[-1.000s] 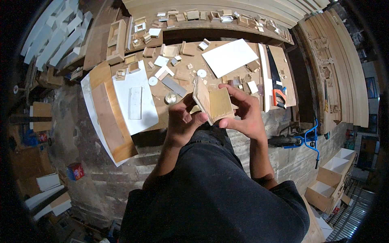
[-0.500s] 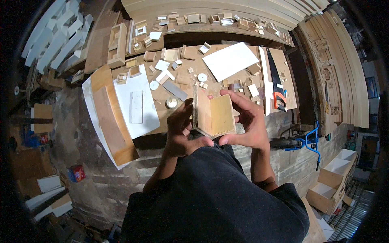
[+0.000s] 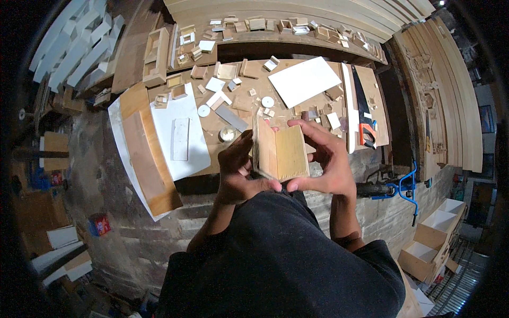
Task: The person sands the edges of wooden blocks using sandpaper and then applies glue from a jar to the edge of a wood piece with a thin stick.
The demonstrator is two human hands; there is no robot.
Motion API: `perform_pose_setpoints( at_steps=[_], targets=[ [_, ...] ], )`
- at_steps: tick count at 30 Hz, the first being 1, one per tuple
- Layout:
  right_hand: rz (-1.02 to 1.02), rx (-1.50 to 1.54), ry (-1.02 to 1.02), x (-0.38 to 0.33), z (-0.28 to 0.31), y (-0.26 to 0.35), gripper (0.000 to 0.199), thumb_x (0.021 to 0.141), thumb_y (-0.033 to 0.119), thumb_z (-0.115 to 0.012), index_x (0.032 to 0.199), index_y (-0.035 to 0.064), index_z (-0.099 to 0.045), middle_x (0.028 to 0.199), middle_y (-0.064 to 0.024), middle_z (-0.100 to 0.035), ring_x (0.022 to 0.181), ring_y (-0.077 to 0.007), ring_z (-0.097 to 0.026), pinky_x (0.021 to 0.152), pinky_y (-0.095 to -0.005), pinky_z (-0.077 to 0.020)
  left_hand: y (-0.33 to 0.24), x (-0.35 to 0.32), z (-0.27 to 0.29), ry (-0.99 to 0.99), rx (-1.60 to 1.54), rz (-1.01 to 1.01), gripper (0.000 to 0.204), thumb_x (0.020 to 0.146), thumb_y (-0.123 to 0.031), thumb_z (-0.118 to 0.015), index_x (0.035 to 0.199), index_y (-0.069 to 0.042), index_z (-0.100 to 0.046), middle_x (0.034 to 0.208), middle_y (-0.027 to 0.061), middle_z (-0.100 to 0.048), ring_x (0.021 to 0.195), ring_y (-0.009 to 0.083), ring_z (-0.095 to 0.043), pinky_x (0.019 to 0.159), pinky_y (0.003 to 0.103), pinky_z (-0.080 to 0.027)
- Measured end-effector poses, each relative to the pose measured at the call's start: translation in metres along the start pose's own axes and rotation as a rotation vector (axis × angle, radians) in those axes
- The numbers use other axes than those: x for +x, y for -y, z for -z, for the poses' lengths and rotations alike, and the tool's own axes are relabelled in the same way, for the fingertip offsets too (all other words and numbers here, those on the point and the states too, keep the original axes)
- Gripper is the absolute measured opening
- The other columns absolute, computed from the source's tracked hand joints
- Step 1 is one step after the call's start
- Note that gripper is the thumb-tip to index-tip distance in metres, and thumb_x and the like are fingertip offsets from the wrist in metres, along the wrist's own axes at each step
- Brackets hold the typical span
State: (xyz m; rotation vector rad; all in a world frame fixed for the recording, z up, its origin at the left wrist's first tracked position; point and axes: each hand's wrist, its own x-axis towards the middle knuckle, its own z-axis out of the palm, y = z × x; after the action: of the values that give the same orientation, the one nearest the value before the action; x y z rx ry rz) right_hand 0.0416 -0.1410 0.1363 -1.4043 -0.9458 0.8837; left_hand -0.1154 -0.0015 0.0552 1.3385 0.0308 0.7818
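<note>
Between both hands, close to my body, I hold a small wooden piece made of flat panels (image 3: 291, 153) that meet at an angle. Its right panel is yellowish, the left one paler. My left hand (image 3: 235, 169) grips the left panel's side, thumb at the lower edge. My right hand (image 3: 331, 161) wraps the right side, its thumb under the bottom edge and fingers along the top and far side. Some fingertips are hidden behind the wood. Beyond the piece, on the workbench (image 3: 241, 85), stand a small round container (image 3: 227, 133) and a grey strip (image 3: 231, 120).
Small wooden box pieces (image 3: 225, 70) lie scattered over the bench. A white board (image 3: 304, 81) lies at its far side, a handsaw (image 3: 366, 132) at the right. Curved wood panels (image 3: 151, 153) overhang the left edge. A blue-framed wheeled thing (image 3: 408, 185) stands on the floor at right.
The view has shifted slightly, so the bench sits a little lower and further right. Both hands keep the same grip, and the wooden piece has barely moved.
</note>
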Motion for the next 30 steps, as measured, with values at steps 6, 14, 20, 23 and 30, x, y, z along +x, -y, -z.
perform_pose_setpoints(
  at_steps=[6,14,20,23,30],
  targets=[
    [-0.181,-0.003,0.011,0.015,0.000,-0.004,0.091,0.066,0.023,-0.097,0.140,-0.0077,-0.053,0.132,-0.0138,-0.061,0.119,-0.0224,-0.062,0.090,-0.0342,-0.0594,0.002,-0.002,0.001,-0.118,-0.224,0.250,0.073,0.077,-0.007,-0.088,0.138,0.008,-0.053,0.136,0.0169,-0.060,0.122,0.0235,-0.060,0.102,0.037,-0.053],
    [-0.183,0.046,0.049,0.021,0.005,-0.023,0.079,0.087,0.038,-0.081,0.141,-0.0110,-0.051,0.125,-0.0161,-0.062,0.107,-0.0198,-0.064,0.090,-0.0323,-0.0552,0.011,-0.005,0.006,-0.193,-0.242,0.322,0.053,0.081,-0.009,-0.086,0.125,0.009,-0.062,0.126,0.0121,-0.067,0.113,0.0184,-0.062,0.098,0.033,-0.050],
    [-0.137,-0.050,0.077,0.024,0.003,-0.018,0.074,0.088,0.036,-0.079,0.139,-0.0108,-0.053,0.124,-0.0165,-0.062,0.110,-0.0216,-0.063,0.094,-0.0347,-0.0533,0.008,-0.004,0.006,-0.203,-0.264,0.288,0.053,0.082,-0.013,-0.087,0.124,0.009,-0.063,0.122,0.0107,-0.068,0.110,0.0171,-0.062,0.097,0.032,-0.049],
    [-0.115,-0.072,0.082,0.026,0.002,-0.018,0.073,0.088,0.035,-0.080,0.138,-0.0107,-0.054,0.124,-0.0174,-0.063,0.113,-0.0234,-0.062,0.098,-0.0372,-0.0511,0.008,-0.004,0.007,-0.209,-0.281,0.279,0.055,0.081,-0.016,-0.087,0.125,0.008,-0.063,0.122,0.0109,-0.068,0.110,0.0171,-0.063,0.098,0.032,-0.049],
    [-0.121,-0.017,0.027,0.029,-0.002,-0.021,0.071,0.084,0.030,-0.084,0.135,-0.0122,-0.056,0.121,-0.0183,-0.067,0.111,-0.0205,-0.064,0.101,-0.0370,-0.0500,0.008,-0.002,0.007,-0.219,-0.244,0.285,0.062,0.081,-0.018,-0.088,0.129,0.008,-0.060,0.124,0.0120,-0.068,0.113,0.0179,-0.062,0.099,0.032,-0.049]
  ],
)
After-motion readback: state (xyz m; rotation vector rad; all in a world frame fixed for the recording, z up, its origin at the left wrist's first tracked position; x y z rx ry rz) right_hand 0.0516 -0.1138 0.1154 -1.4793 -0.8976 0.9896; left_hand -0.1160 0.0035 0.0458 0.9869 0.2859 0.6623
